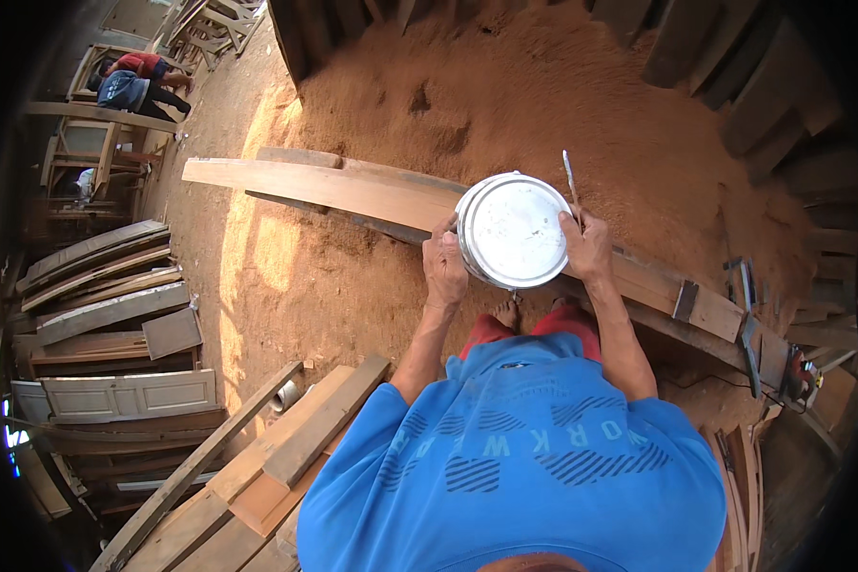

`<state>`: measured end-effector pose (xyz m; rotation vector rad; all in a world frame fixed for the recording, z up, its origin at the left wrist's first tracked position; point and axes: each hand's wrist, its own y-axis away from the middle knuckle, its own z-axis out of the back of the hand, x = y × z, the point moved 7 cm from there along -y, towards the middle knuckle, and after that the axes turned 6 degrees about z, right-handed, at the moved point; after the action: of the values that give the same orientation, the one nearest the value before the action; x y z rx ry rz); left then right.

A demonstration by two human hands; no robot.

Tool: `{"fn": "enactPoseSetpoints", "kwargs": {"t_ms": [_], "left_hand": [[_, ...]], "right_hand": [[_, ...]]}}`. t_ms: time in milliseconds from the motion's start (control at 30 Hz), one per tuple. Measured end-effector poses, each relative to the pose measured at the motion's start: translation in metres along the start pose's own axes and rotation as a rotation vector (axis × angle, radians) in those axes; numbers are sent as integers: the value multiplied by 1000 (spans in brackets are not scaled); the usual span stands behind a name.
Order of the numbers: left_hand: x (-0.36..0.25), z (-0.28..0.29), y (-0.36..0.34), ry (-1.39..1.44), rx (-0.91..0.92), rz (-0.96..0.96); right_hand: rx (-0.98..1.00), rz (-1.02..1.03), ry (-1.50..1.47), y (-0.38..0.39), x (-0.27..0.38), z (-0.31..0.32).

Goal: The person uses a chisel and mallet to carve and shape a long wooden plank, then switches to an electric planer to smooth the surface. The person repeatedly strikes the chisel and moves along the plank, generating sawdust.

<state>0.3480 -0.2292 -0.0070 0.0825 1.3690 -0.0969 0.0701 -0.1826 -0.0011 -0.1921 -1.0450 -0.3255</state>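
Note:
A round white lidded pail [513,230] is held up in front of me, with specks and smudges on its top. My left hand [444,263] is closed on the left side of its rim. At the right side, my right hand [586,246] grips the rim and also has a thin stick [570,177] with a whitish end, which points away from me. Beneath the pail runs a long pale wooden plank [353,194], lying over other boards. The pail hides part of it.
Sawdust-covered ground [391,105] surrounds the boards. Stacked planks [286,448] lie near left, with panels and a white door panel [132,395] farther left. A metal clamp [748,324] sits across the plank's right end. Two people [141,86] bend over at far left.

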Motion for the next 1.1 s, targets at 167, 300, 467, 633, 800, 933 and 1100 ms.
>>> {"fn": "enactPoseSetpoints", "kwargs": {"t_ms": [167, 300, 467, 633, 800, 933, 1100], "left_hand": [[-7, -11, 9, -397, -20, -94], [-13, -21, 4, -423, 32, -110], [-14, -17, -3, -355, -15, -150], [-14, -20, -6, -313, -56, -138], [-21, -34, -14, -127, 129, -141], [2, -16, -19, -364, 63, -82], [-56, -5, -24, -787, -59, -70]], "right_hand": [[-198, 196, 374, 9, 54, -2], [-248, 164, 433, 4, 42, -5], [-231, 101, 408, -19, 46, -7], [-223, 51, 265, -16, 36, -5], [-261, 12, 201, -14, 29, -3], [-188, -19, 189, -23, 34, -3], [-196, -12, 141, -17, 24, -4]]}}
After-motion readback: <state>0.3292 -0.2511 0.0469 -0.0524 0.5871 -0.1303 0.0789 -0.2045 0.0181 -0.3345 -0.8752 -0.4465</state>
